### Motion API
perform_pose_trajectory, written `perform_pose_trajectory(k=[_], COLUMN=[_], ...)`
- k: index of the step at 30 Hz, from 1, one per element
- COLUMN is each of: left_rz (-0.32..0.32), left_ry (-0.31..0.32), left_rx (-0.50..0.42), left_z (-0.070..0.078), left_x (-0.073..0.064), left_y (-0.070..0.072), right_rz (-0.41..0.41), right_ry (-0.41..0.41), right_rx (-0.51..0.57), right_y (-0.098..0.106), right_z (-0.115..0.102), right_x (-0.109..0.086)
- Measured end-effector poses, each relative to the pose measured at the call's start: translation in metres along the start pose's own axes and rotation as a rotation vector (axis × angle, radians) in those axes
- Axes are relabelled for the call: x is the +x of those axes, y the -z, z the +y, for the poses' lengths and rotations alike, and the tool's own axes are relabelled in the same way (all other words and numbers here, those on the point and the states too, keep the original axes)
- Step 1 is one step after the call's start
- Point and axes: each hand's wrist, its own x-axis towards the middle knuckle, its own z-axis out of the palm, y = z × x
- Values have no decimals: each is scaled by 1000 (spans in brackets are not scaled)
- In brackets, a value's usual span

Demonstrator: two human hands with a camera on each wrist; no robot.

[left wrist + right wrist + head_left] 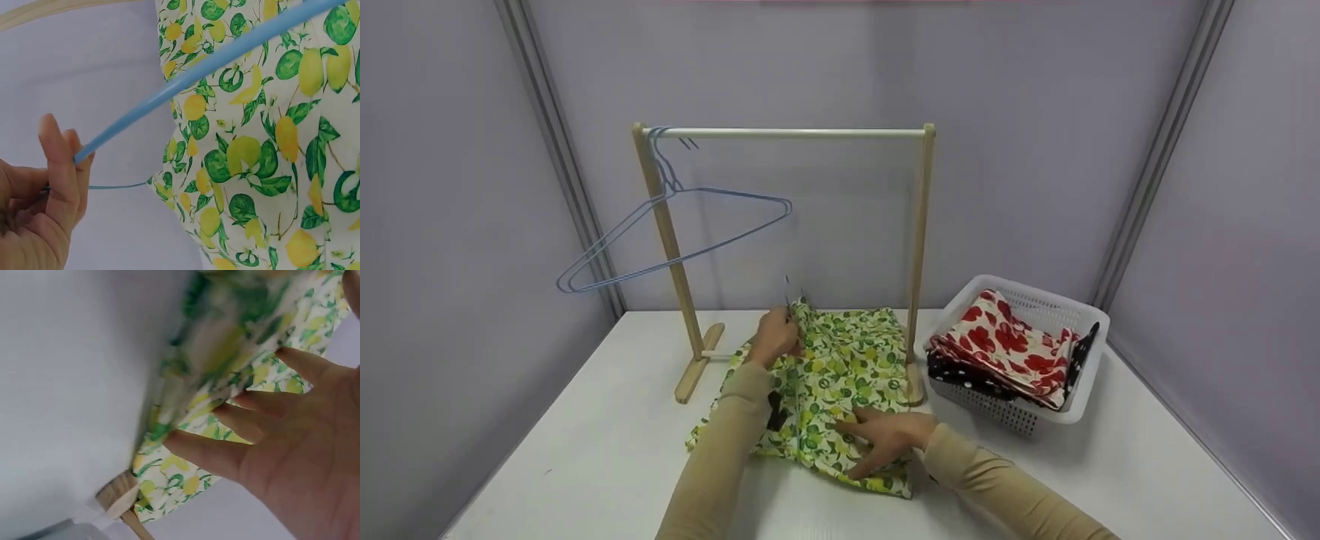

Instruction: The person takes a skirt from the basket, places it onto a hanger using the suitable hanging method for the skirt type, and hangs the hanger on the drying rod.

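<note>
A white garment [847,367] printed with yellow lemons and green leaves lies on the table, under the rack's bar. At its left part, my left hand [776,337] grips a light-blue hanger [185,79], its fingers curled round the wire near the hook end. The hanger's wire crosses in front of the printed cloth in the left wrist view; how much of it lies inside the garment I cannot tell. My right hand [889,436] has its fingers spread and fairly straight, fingertips touching the garment's near right part. In the right wrist view the cloth there is blurred.
A wooden rack [921,247] with a white bar [784,133] stands at the back. Blue hangers [727,193] hang at the bar's left end. To the right, a white basket [1091,390] holds red-flowered cloth [1005,345] over black dotted cloth [971,376].
</note>
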Motion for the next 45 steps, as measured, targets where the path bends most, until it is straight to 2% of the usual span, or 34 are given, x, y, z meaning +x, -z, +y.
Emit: perform_pose_trajectory(k=[6,12,14,21,27,33,38,40,45], left_rz=[-57,-60,-61,-86,-117,-90,-141,-152,-108], left_ry=[-12,3,13,24,42,33,34,39,38], left_rx=[-23,77,85,-40,-53,20,81,66,13], left_z=[-1,-7,-9,-12,-11,-10,-6,-4,-9], left_x=[-5,-15,-20,-28,-23,-14,-13,-14,-12], left_y=[3,3,3,0,-4,-5,-5,-5,-6], right_rz=[-17,-2,3,5,36,37,34,36,40], right_ry=[-18,-23,-15,4,20,8,17,26,33], right_rx=[21,41,39,59,59,62,62,61,64], right_y=[2,1,0,-2,-3,-3,-4,-5,-5], right_z=[4,7,8,12,15,14,14,15,16], right_x=[1,3,3,1,-3,-4,-2,-2,-1])
